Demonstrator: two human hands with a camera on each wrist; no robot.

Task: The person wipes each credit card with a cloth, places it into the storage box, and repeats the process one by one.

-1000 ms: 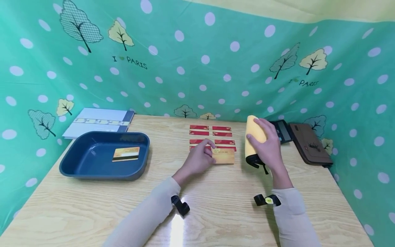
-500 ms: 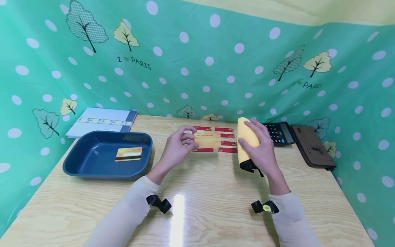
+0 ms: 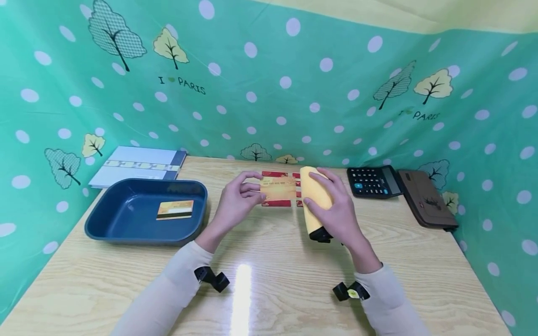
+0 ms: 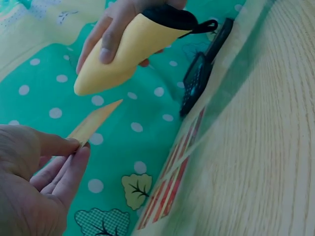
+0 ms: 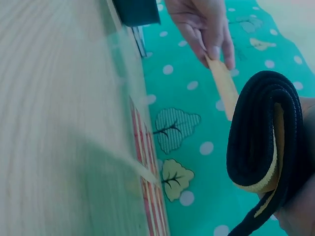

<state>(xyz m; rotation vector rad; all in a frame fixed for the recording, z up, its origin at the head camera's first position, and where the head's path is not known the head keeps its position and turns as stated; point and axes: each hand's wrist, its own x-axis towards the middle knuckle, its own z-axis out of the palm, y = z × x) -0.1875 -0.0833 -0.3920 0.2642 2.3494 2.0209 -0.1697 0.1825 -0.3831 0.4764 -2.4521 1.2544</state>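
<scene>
A gold card [image 3: 277,189] – thin, flat, with a line of print – is held in the air, pinched at one edge by the left hand [image 3: 240,198]. Near it, the right hand [image 3: 336,205] grips a yellow cloth [image 3: 314,193], rolled up, black layers showing at its end.

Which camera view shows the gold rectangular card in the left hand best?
The head view: the gold rectangular card shows its broad printed face there. The left wrist view shows it steeply slanted, pinched by the left hand; the right wrist view, only a narrow strip.
</scene>
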